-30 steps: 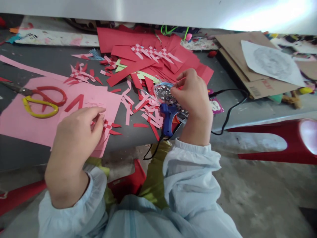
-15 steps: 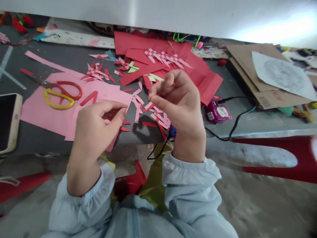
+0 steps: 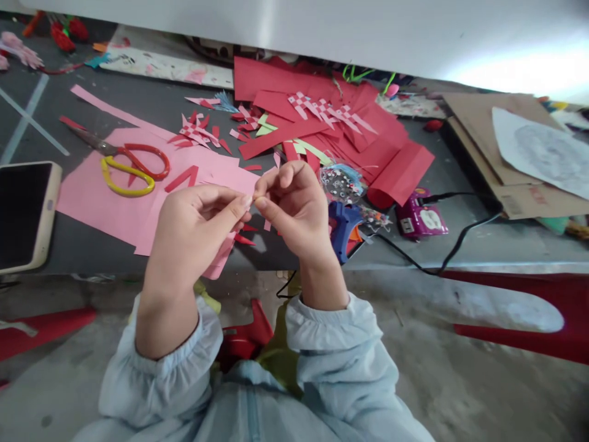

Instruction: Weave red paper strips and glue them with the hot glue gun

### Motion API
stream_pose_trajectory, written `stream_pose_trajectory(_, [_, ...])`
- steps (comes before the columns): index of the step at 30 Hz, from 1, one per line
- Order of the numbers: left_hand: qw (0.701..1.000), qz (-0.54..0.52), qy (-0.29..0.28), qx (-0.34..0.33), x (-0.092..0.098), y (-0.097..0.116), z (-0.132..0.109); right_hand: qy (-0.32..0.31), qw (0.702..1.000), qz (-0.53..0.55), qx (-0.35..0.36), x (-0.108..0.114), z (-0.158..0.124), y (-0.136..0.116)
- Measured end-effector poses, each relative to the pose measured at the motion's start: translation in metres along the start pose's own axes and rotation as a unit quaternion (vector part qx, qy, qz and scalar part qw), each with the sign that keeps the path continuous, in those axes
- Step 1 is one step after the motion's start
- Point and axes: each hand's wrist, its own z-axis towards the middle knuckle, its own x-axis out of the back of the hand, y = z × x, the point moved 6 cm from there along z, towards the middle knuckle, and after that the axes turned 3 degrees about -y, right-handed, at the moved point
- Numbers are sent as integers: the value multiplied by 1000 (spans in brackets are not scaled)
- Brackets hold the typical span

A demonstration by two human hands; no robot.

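Pinching thumb to finger, the left hand (image 3: pixel 191 230) and right hand (image 3: pixel 298 212) meet tip to tip; anything between is too small to tell. Red paper points (image 3: pixel 245 239) show beneath the left hand; right of both, the label (image 3: pixel 431 219) on a purple box (image 3: pixel 407 226) and red print (image 3: pixel 537 195) on cardboard (image 3: pixel 476 144) are illegible.

Right fingers (image 3: pixel 269 210) now just beside left fingers (image 3: pixel 234 212), earlier apart
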Motion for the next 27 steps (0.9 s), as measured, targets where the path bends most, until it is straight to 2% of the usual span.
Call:
stream_pose_trajectory(5, [1000, -10, -9, -6, -3, -2, 4, 19, 999, -39, 27, -5, -5, -3])
stream_pose_trajectory(10, [1000, -15, 7, -3, -4, -4, 7, 32, 992, -99, 70, -7, -9, -4])
stream_pose_trajectory(19, [997, 61, 25, -26, -3, 4, 6, 16, 992, -99, 73, -7, -10, 1])
stream_pose_trajectory(22, [995, 88, 21, -32, -3, 5, 6, 8, 990, -126, 70, -7, -10, 1])
stream_pose_trajectory(27, [992, 123, 28, -26, -2, 6, 6, 2, 977, -185, 104, -9, -11, -2])
